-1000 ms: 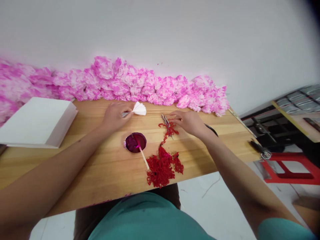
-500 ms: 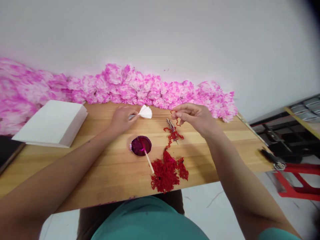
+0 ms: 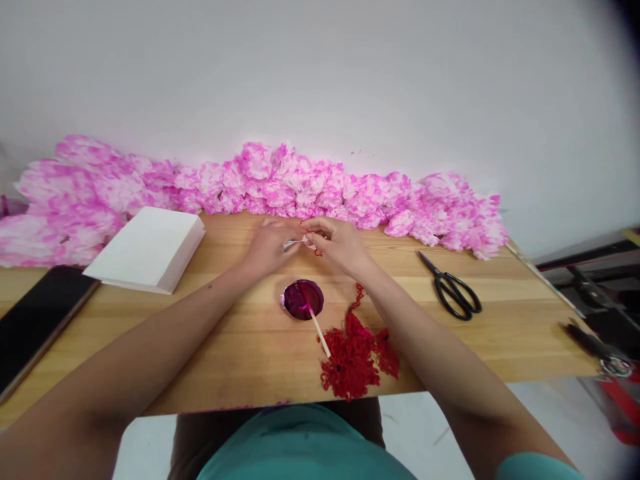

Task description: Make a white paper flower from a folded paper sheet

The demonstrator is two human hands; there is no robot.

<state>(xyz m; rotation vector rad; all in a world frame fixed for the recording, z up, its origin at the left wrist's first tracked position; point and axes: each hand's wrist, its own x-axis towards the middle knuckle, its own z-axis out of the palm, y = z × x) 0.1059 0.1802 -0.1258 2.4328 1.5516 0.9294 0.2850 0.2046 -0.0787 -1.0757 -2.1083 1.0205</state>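
My left hand (image 3: 270, 245) pinches a pleated white paper (image 3: 291, 245), most of it covered by the fingers. Against it, my right hand (image 3: 343, 245) is closed on a thin strand of red yarn (image 3: 319, 253) at the paper's middle. Whether the strand goes round the paper, I cannot tell. A heap of red yarn (image 3: 350, 367) lies near the front edge, below my right forearm. Left of the heap is a small round dish of dark magenta liquid (image 3: 295, 303), with a pale stick (image 3: 321, 337) resting from it onto the yarn.
Fluffy pink-and-white paper flowers (image 3: 295, 183) line the table's back along the wall. A stack of white paper (image 3: 145, 247) and a dark phone (image 3: 43, 320) lie at left. Black-handled scissors (image 3: 457, 293) lie at right; another dark-handled tool (image 3: 593, 343) is at the right edge.
My right hand has moved left with the yarn strand and now meets my left hand at the white paper. The view has shifted, bringing the scissors and more of the phone into sight.
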